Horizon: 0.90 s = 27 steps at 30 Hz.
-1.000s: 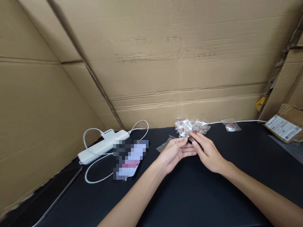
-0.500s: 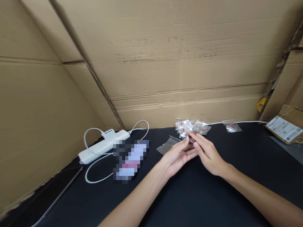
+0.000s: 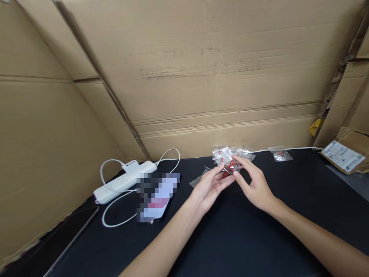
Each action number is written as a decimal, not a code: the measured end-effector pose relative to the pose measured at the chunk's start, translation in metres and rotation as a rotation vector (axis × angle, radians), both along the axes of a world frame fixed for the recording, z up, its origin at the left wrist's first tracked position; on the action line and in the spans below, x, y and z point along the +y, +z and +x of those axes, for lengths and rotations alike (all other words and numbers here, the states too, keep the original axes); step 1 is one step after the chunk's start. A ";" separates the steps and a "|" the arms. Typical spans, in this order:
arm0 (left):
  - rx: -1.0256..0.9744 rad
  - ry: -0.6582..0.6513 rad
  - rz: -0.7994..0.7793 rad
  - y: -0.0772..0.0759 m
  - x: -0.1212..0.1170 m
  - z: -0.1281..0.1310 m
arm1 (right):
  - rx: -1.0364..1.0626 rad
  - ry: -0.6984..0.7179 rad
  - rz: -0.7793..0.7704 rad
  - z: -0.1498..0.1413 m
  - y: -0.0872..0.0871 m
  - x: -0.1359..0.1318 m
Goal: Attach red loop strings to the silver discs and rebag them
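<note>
Between my hands is a small dark item with a red cord; clear film seems to show around it, but its exact kind is too small to make out. My left hand holds it from the left, thumb above and fingers underneath. From the right, my right hand has its thumb and index finger curled around the item's edge. Just behind my fingers lies a pile of clear plastic bags with red and silvery contents. A flat clear bag lies partly hidden behind my left hand.
A white power strip with looping cables lies left, beside a blurred-out phone. A dark flat device lies at the left edge. One bagged item and a labelled package are at right. Cardboard walls surround the black tabletop.
My right fingers have spread and moved slightly apart from my left hand, exposing more of the red cord. My left hand has shifted slightly left. The view has moved a little.
</note>
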State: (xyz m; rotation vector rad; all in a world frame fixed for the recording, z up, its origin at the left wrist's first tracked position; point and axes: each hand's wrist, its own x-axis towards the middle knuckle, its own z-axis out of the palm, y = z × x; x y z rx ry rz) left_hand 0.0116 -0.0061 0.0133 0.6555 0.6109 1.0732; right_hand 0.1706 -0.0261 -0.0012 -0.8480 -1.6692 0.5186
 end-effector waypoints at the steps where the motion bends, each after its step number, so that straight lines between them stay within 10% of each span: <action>1: 0.011 -0.007 0.016 0.000 0.001 -0.001 | 0.050 -0.014 -0.020 0.001 0.000 0.002; 18: 0.220 -0.027 0.209 -0.003 0.002 -0.005 | 0.489 0.477 -0.698 0.007 0.006 0.008; 27: 0.313 0.052 0.322 -0.004 -0.003 -0.001 | 0.421 0.661 -0.788 0.016 0.004 0.010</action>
